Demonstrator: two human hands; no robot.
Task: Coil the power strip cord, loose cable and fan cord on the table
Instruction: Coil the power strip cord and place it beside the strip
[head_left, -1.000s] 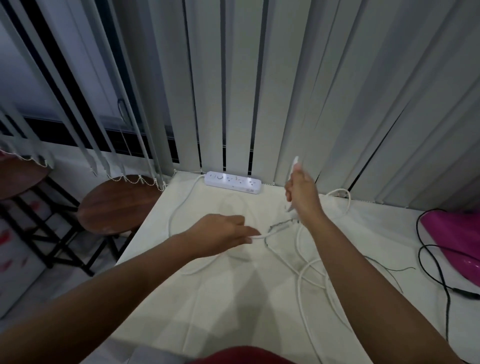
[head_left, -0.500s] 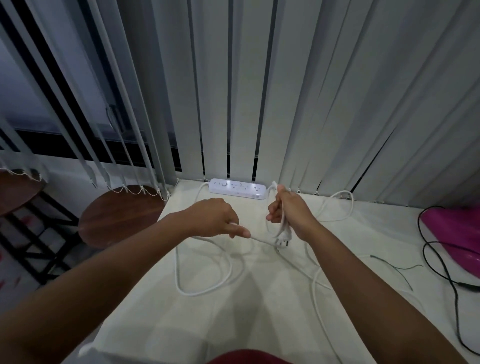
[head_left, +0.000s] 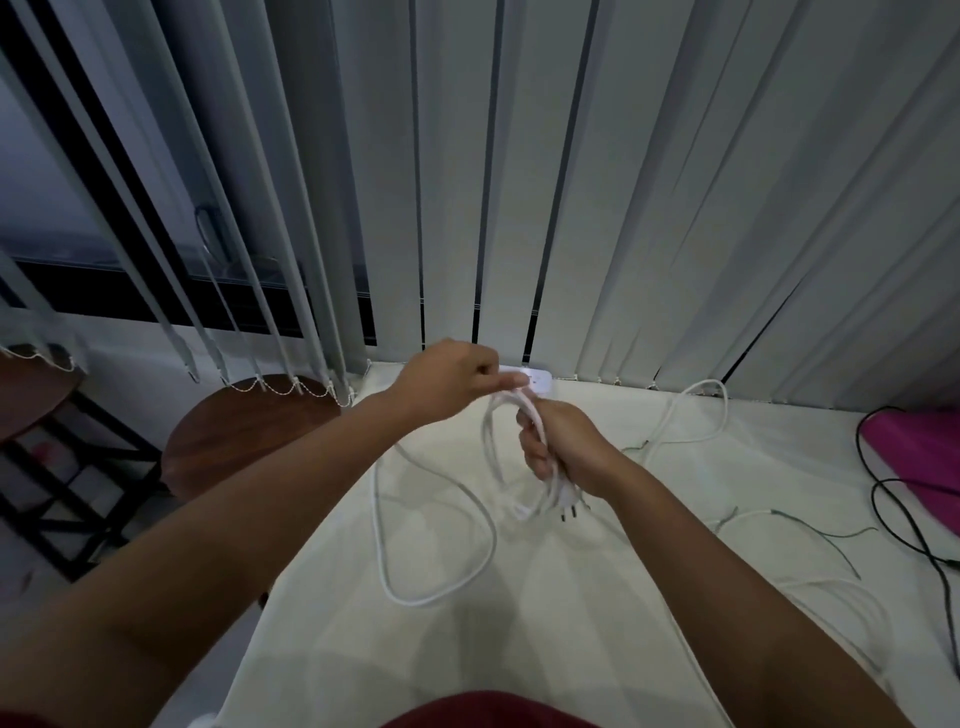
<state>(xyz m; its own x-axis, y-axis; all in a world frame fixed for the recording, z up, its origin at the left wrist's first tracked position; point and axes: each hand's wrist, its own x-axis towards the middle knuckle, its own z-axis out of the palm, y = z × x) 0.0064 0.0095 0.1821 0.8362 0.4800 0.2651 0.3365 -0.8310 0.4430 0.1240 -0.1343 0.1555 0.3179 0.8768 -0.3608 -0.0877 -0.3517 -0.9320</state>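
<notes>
My right hand (head_left: 563, 451) grips a small bundle of loops of the white power strip cord (head_left: 492, 441), its two-pin plug (head_left: 567, 506) hanging below the fist. My left hand (head_left: 449, 382) pinches the same cord just above the loops, in front of the white power strip (head_left: 537, 381) at the table's back edge. A long slack loop of that cord (head_left: 436, 592) lies on the white table (head_left: 519, 649). A loose white cable (head_left: 696, 415) with bare wire ends (head_left: 810, 525) trails to the right. A black cord (head_left: 914, 535) runs at the far right.
Vertical blinds (head_left: 519, 182) hang right behind the table. A pink object (head_left: 919, 457) sits at the right edge. A round brown stool (head_left: 244, 441) stands to the left of the table, with a dark frame (head_left: 67, 493) farther left.
My left hand rose toward the power strip, drawing cord up. The right hand now holds several loops with the plug below, where it held only the plug end a second ago.
</notes>
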